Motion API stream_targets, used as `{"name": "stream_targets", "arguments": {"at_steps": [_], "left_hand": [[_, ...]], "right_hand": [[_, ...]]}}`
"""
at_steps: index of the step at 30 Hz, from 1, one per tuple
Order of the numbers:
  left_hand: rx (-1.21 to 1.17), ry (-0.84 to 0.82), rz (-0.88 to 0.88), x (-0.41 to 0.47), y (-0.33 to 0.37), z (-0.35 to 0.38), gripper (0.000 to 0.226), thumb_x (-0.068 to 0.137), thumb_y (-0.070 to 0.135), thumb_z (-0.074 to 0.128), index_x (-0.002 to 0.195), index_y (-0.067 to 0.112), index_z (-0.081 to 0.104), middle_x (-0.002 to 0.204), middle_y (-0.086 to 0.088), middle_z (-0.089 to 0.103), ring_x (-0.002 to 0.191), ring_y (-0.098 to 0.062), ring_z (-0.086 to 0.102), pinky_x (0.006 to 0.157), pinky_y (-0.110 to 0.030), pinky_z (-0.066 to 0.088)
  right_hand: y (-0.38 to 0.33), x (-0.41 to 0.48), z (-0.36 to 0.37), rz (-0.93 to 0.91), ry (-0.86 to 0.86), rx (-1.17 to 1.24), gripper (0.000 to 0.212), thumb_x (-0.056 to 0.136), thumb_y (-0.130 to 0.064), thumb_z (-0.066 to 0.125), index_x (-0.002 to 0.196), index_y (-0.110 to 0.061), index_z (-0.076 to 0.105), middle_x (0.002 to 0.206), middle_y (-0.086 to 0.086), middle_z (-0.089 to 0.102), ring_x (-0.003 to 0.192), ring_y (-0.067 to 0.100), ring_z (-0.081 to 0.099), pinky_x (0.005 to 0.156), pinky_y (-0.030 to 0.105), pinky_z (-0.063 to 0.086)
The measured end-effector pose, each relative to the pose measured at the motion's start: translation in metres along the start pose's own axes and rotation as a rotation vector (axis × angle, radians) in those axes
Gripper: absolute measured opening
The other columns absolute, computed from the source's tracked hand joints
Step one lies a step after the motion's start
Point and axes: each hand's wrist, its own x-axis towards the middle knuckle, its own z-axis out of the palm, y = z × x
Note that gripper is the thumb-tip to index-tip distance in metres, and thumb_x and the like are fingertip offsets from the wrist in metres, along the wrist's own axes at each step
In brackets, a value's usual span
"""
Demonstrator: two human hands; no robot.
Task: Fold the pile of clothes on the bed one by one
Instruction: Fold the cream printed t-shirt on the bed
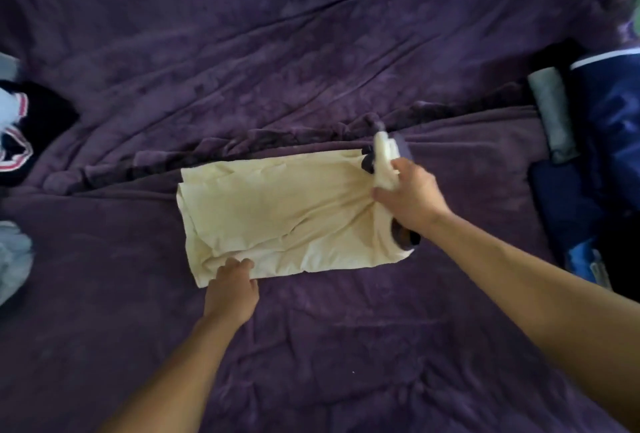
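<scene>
Item: shirt [277, 210], cream. It lies in the middle of the bed on the purple cover [311, 51], already narrowed to a strip. Its long axis runs left to right across my view, with the neck end at my right and the hem end at my left.

Right hand [412, 197]: gripping the neck end, with the cloth bunched in the fist and raised a little off the cover. The whole free length of the shirt lies to the left of this hand.

Left hand [232, 290]: on the near edge, close to the hem end, with the fingers bent onto the cloth. I cannot tell whether they pinch or only press.

Judgement: the next fold should carry the neck end leftward along the long axis toward the hem. The right hand is placed for that, and the left serves as anchor.

Also present: dark clothes with red-and-white trim [34, 127] at far left, well apart.
</scene>
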Motion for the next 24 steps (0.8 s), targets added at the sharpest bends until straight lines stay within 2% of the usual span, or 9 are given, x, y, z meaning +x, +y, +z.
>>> {"name": "stream_targets", "arguments": {"at_steps": [2, 4, 7, 10, 12, 14, 17, 20, 24], "left_hand": [[-0.048, 0.011, -0.032, -0.009, -0.002, 0.004, 0.034, 0.093, 0.023, 0.05, 0.127, 0.015, 0.052, 0.123, -0.006, 0.047, 0.114, -0.025, 0.049, 0.088, -0.039, 0.046], [-0.063, 0.025, -0.042, -0.014, -0.002, 0.007, 0.036, 0.094, 0.024, 0.05, 0.128, 0.014, 0.05, 0.123, -0.006, 0.047, 0.115, -0.024, 0.048, 0.089, -0.039, 0.046], [-0.092, 0.034, -0.01, -0.016, 0.005, 0.012, 0.037, 0.095, 0.024, 0.048, 0.132, 0.016, 0.048, 0.127, -0.005, 0.045, 0.118, -0.024, 0.046, 0.093, -0.04, 0.045], [-0.081, 0.131, 0.136, -0.007, 0.023, 0.02, 0.045, 0.094, 0.02, 0.048, 0.139, 0.02, 0.041, 0.135, -0.006, 0.04, 0.119, -0.025, 0.043, 0.094, -0.039, 0.044], [-0.018, 0.21, 0.258, 0.007, 0.038, 0.029, 0.058, 0.093, 0.016, 0.048, 0.147, 0.025, 0.028, 0.146, -0.008, 0.03, 0.124, -0.026, 0.037, 0.097, -0.039, 0.042], [0.061, 0.232, 0.352, 0.025, 0.05, 0.04, 0.068, 0.092, 0.014, 0.049, 0.15, 0.029, 0.017, 0.151, -0.008, 0.021, 0.129, -0.026, 0.031, 0.1, -0.039, 0.039], [0.129, 0.106, 0.394, 0.049, 0.056, 0.053, 0.069, 0.092, 0.014, 0.049, 0.15, 0.032, 0.017, 0.151, -0.003, 0.023, 0.134, -0.023, 0.026, 0.101, -0.04, 0.035], [0.033, 0.074, 0.387, 0.052, 0.05, 0.05, 0.059, 0.093, 0.015, 0.047, 0.147, 0.03, 0.029, 0.149, -0.002, 0.028, 0.133, -0.023, 0.029, 0.103, -0.04, 0.033], [-0.169, 0.178, 0.293, 0.032, 0.008, 0.022, 0.047, 0.091, 0.01, 0.046, 0.137, 0.018, 0.047, 0.138, -0.008, 0.043, 0.121, -0.027, 0.044, 0.101, -0.04, 0.04]], "right_hand": [[-0.022, -0.002, 0.035, -0.016, -0.231, 0.082, 0.064, 0.08, -0.035, 0.074, 0.136, -0.018, 0.047, 0.113, 0.004, 0.062, 0.094, 0.024, 0.062, 0.082, 0.04, 0.053], [-0.022, -0.002, 0.057, 0.006, -0.312, 0.096, 0.071, 0.083, -0.038, 0.072, 0.143, -0.018, 0.04, 0.124, 0.004, 0.058, 0.098, 0.025, 0.063, 0.087, 0.039, 0.053], [0.007, 0.0, 0.063, 0.032, -0.17, -0.031, 0.061, 0.087, -0.035, 0.067, 0.14, -0.019, 0.043, 0.129, 0.006, 0.059, 0.109, 0.024, 0.059, 0.091, 0.036, 0.05], [0.051, 0.008, 0.06, 0.098, -0.029, -0.128, 0.059, 0.085, -0.035, 0.067, 0.138, -0.017, 0.046, 0.13, 0.011, 0.055, 0.113, 0.03, 0.056, 0.092, 0.04, 0.047], [0.073, 0.019, 0.062, 0.16, 0.033, -0.103, 0.066, 0.082, -0.041, 0.069, 0.138, -0.016, 0.044, 0.128, 0.01, 0.055, 0.113, 0.031, 0.055, 0.092, 0.041, 0.046], [0.084, 0.029, 0.069, 0.24, 0.049, 0.047, 0.071, 0.079, -0.047, 0.072, 0.137, -0.017, 0.044, 0.117, 0.002, 0.061, 0.106, 0.024, 0.058, 0.089, 0.038, 0.049], [0.089, 0.037, 0.086, 0.336, -0.019, 0.29, 0.047, 0.077, -0.041, 0.077, 0.112, -0.015, 0.06, 0.1, -0.001, 0.068, 0.088, 0.016, 0.065, 0.078, 0.036, 0.056], [0.075, 0.029, 0.089, 0.327, -0.048, 0.394, 0.022, 0.079, -0.024, 0.078, 0.089, -0.014, 0.061, 0.086, 0.004, 0.069, 0.072, 0.017, 0.065, 0.063, 0.033, 0.057], [0.016, 0.004, 0.078, 0.143, 0.039, 0.385, 0.019, 0.081, -0.026, 0.073, 0.092, -0.019, 0.059, 0.084, -0.001, 0.067, 0.076, 0.017, 0.066, 0.064, 0.034, 0.055]]}}
